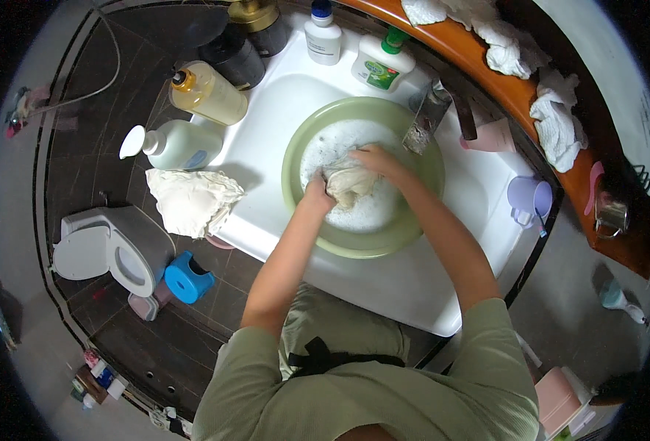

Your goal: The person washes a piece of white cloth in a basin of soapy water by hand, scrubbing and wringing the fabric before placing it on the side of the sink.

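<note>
Both my hands are in a round green plastic basin [366, 251] of sudsy water [377, 215]. Between them is a wet, bunched cream cloth [352, 182]. My left hand [318, 194] grips its left side, with the fingertips partly hidden by cloth and foam. My right hand [377, 160] holds the cloth's upper right edge, fingers curled over it. The basin sits in a white washbasin [264, 215], beneath a metal faucet [428, 116] that reaches over its upper right rim. Another cream cloth [190, 201] lies heaped on the washbasin's left edge.
Along the left rim stand a pale green pump bottle [184, 144] and a yellowish pump bottle [209, 93]. A white bottle with a blue cap [323, 38] and a hand-soap bottle [383, 63] are behind. A purple cup [529, 195] is at right. A blue stool [189, 278] stands beside the toilet [132, 267].
</note>
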The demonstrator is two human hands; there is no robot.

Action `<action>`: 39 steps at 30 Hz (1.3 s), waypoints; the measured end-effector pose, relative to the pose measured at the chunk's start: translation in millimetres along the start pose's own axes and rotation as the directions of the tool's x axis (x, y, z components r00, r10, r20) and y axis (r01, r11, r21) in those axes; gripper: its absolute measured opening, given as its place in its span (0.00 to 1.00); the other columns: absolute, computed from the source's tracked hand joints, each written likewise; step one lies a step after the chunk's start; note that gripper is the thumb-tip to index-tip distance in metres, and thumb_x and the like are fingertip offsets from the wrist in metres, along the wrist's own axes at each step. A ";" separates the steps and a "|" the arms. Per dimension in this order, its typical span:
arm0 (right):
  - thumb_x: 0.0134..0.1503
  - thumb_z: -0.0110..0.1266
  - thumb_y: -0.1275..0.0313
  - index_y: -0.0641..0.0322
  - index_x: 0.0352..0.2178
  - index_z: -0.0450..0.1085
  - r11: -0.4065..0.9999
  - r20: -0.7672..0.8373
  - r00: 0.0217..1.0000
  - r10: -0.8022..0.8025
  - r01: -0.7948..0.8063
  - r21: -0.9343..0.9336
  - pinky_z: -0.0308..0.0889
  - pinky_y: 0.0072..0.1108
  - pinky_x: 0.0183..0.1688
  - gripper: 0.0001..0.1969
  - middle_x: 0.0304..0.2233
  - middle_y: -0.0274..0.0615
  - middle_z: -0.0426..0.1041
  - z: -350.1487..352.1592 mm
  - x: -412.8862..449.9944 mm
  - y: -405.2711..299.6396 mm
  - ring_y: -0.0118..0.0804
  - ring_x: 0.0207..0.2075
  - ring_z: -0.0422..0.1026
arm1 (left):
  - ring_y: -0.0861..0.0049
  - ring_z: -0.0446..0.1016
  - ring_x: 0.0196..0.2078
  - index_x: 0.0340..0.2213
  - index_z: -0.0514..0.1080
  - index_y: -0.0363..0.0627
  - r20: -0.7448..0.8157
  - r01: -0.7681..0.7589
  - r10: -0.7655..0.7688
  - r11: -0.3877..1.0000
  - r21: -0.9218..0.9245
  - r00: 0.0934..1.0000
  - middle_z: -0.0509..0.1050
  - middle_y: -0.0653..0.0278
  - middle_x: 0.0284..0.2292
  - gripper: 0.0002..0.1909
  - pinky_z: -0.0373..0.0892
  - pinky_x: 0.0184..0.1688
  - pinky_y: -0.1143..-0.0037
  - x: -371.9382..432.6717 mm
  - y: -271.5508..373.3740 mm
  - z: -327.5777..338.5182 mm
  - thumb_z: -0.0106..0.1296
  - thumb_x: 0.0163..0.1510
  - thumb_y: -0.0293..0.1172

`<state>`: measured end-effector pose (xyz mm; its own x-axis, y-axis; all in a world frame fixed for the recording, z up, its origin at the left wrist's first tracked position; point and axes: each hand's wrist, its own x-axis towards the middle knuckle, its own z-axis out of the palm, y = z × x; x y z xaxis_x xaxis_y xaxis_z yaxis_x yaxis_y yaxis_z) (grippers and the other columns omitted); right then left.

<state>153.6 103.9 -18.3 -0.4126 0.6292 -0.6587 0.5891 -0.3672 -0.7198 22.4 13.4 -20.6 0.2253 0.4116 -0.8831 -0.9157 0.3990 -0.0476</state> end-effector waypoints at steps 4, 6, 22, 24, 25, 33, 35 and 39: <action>0.47 0.45 0.63 0.67 0.27 0.67 0.987 0.025 0.990 -0.136 0.138 -0.079 0.59 0.19 0.28 0.15 0.22 0.34 0.67 -1.4 54.0 28.5 0.24 0.24 0.62 | 0.64 0.63 0.44 0.43 0.59 0.40 -0.053 -0.127 0.128 0.991 0.029 0.990 0.64 0.57 0.42 0.25 0.59 0.47 0.66 4.1 1.6 26.6 0.30 0.52 0.48; 0.47 0.44 0.64 0.67 0.28 0.67 0.988 0.020 0.988 -0.156 0.156 -0.017 0.59 0.18 0.28 0.14 0.22 0.34 0.67 11.8 62.6 11.7 0.24 0.24 0.62 | 0.64 0.63 0.43 0.43 0.59 0.40 -0.006 -0.198 0.198 0.980 0.024 0.980 0.64 0.57 0.42 0.24 0.59 0.46 0.66 17.3 15.4 11.6 0.32 0.52 0.46; 0.47 0.48 0.69 0.64 0.20 0.67 0.848 -0.150 0.838 -0.525 0.500 -0.176 0.58 0.19 0.18 0.08 0.14 0.37 0.67 6.9 -21.7 -65.0 0.24 0.16 0.63 | 0.86 0.61 0.21 0.21 0.66 0.36 0.263 -0.826 0.867 0.251 0.505 0.424 0.66 0.68 0.19 0.16 0.59 0.23 0.82 -41.4 15.1 24.9 0.37 0.52 0.37; 0.46 0.48 0.68 0.64 0.19 0.66 0.811 -0.183 0.794 -0.580 0.542 -0.219 0.59 0.23 0.19 0.09 0.13 0.42 0.65 20.6 -56.3 -76.2 0.31 0.15 0.64 | 0.86 0.61 0.22 0.22 0.66 0.36 0.282 -0.766 0.742 0.455 0.455 0.608 0.66 0.68 0.19 0.15 0.59 0.23 0.83 -43.1 15.1 20.7 0.38 0.52 0.37; 0.45 0.48 0.67 0.63 0.19 0.66 0.772 -0.218 0.743 -0.632 0.579 -0.264 0.61 0.27 0.20 0.09 0.11 0.48 0.64 26.9 -71.0 -79.4 0.39 0.14 0.66 | 0.86 0.61 0.22 0.22 0.66 0.36 0.285 -0.763 0.737 0.457 0.457 0.612 0.66 0.68 0.19 0.15 0.59 0.23 0.83 -46.4 7.7 28.6 0.38 0.52 0.37; 0.45 0.47 0.63 0.65 0.09 0.61 0.656 -0.335 0.598 -0.728 0.466 -0.594 0.54 0.29 0.14 0.18 0.09 0.49 0.60 37.6 -89.9 -75.8 0.43 0.10 0.61 | 0.77 0.68 0.29 0.37 0.61 0.35 0.343 -0.604 0.497 0.665 0.440 0.797 0.68 0.61 0.28 0.20 0.65 0.29 0.78 -60.7 -6.5 44.2 0.39 0.51 0.42; 0.46 0.45 0.64 0.64 0.08 0.60 0.624 -0.322 0.553 -0.768 0.535 -0.570 0.53 0.30 0.14 0.18 0.08 0.49 0.59 34.4 -87.5 -78.5 0.44 0.09 0.60 | 0.78 0.68 0.25 0.33 0.64 0.34 0.323 -0.538 0.435 0.742 0.399 0.840 0.69 0.62 0.24 0.20 0.65 0.26 0.79 -65.5 -10.0 46.6 0.38 0.51 0.43; 0.45 0.46 0.63 0.62 0.08 0.61 0.804 -0.412 0.701 -0.582 0.420 -0.421 0.55 0.32 0.15 0.17 0.08 0.49 0.59 18.4 -79.6 -90.7 0.46 0.10 0.62 | 0.76 0.68 0.25 0.35 0.62 0.34 0.251 -0.498 0.430 0.750 0.435 0.867 0.68 0.60 0.26 0.20 0.66 0.26 0.78 -90.5 -15.2 64.8 0.39 0.51 0.42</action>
<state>120.2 74.5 95.3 -0.3463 0.9369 0.0473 0.5927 0.2576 -0.7631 37.5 23.1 90.3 -0.1145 0.7342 -0.6692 -0.6544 0.4511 0.6068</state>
